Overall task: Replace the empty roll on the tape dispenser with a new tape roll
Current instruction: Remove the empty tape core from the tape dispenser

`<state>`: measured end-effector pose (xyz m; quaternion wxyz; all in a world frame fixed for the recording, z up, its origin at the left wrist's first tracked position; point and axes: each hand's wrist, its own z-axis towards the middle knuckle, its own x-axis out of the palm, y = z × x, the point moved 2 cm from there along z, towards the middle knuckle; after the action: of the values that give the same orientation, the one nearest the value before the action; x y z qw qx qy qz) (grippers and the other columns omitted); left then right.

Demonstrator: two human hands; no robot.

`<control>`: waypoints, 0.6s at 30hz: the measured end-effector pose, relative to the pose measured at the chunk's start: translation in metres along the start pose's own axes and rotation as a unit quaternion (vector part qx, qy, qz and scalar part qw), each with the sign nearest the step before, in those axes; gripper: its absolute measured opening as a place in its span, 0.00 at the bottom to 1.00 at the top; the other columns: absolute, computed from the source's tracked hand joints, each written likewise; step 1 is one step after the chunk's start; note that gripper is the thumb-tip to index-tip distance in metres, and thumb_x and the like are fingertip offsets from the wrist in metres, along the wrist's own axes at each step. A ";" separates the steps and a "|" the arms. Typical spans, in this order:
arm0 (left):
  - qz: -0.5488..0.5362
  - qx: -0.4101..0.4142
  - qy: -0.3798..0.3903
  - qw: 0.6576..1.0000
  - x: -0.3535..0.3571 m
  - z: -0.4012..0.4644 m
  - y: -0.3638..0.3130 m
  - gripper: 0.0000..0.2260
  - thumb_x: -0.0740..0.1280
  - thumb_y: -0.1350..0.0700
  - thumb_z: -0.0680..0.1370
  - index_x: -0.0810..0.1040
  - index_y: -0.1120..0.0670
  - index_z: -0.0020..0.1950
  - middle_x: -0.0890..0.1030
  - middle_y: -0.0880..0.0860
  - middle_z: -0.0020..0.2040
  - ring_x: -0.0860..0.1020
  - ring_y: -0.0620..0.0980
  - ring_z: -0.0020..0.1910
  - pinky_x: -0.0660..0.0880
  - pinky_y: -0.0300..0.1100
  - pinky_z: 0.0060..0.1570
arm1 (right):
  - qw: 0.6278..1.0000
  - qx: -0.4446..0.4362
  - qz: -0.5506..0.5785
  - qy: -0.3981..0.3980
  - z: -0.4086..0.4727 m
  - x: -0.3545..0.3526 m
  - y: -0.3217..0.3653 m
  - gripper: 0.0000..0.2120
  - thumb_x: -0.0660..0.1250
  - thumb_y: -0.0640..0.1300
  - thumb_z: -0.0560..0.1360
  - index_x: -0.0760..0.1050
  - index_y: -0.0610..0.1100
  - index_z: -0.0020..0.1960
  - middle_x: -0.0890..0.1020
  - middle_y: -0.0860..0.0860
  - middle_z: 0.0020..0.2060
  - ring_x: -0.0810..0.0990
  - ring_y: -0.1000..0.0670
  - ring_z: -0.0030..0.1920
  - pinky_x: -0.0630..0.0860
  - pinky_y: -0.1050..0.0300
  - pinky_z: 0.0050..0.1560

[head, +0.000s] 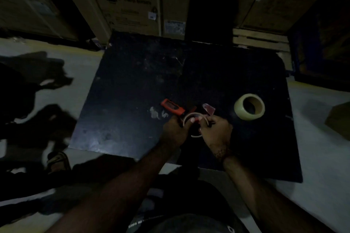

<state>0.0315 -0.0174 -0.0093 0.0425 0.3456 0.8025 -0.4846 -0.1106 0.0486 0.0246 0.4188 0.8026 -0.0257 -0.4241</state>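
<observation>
A red tape dispenser point(171, 107) lies on a dark board point(132, 91), its handle pointing up and left. On its roll end sits the empty roll point(191, 115), a thin pale cardboard ring. My left hand point(175, 130) grips the dispenser and the ring's left side. My right hand point(215, 132) pinches the ring's right side. A reddish flap point(209, 108) of the dispenser sticks up just behind my right hand. The new tape roll point(249, 107), thick and pale yellow, stands tilted on the board to the right, apart from both hands.
The board lies on a pale floor point(312, 138). Large cardboard boxes point(123, 5) stand close behind it, and a wooden pallet point(259, 38) at back right. A sandalled foot point(57, 161) is at the left. The light is dim.
</observation>
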 end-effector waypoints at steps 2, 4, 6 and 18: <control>-0.014 -0.010 -0.014 1.000 -0.016 0.000 0.000 0.37 0.59 0.21 0.68 0.83 0.48 0.58 0.88 0.48 0.52 0.86 0.48 0.53 0.82 0.50 0.57 | 1.000 -0.025 -0.006 -0.014 -0.003 0.008 0.021 0.09 0.73 0.52 0.76 0.87 0.47 0.44 0.89 0.49 0.45 0.87 0.48 0.46 0.78 0.60 0.45; -0.010 -0.010 -0.022 1.000 -0.036 0.000 -0.002 0.31 0.59 0.27 0.75 0.83 0.50 0.60 0.87 0.51 0.53 0.85 0.51 0.53 0.82 0.49 0.57 | 0.998 -0.053 -0.017 -0.017 -0.003 0.019 0.039 0.11 0.72 0.51 0.78 0.87 0.44 0.45 0.89 0.48 0.48 0.85 0.47 0.49 0.72 0.66 0.46; -0.018 -0.032 -0.033 0.999 -0.058 0.005 0.002 0.26 0.61 0.35 0.80 0.82 0.55 0.58 0.86 0.54 0.52 0.85 0.53 0.51 0.82 0.48 0.56 | 0.997 -0.080 -0.024 -0.004 0.001 0.038 0.055 0.11 0.71 0.51 0.79 0.87 0.44 0.47 0.87 0.48 0.46 0.84 0.49 0.47 0.72 0.70 0.44; -0.107 -0.112 -0.038 0.987 -0.168 0.040 0.037 0.11 0.63 0.60 0.85 0.79 0.57 0.44 0.77 0.50 0.37 0.74 0.44 0.36 0.69 0.23 0.23 | 0.982 -0.103 -0.064 0.143 0.013 0.148 0.126 0.11 0.69 0.47 0.81 0.86 0.43 0.55 0.88 0.44 0.52 0.86 0.44 0.52 0.84 0.48 0.55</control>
<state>0.1697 -0.1251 0.0096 0.0598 0.2324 0.8816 -0.4065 0.0143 -0.1005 0.0110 0.4703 0.8075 0.1294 -0.3315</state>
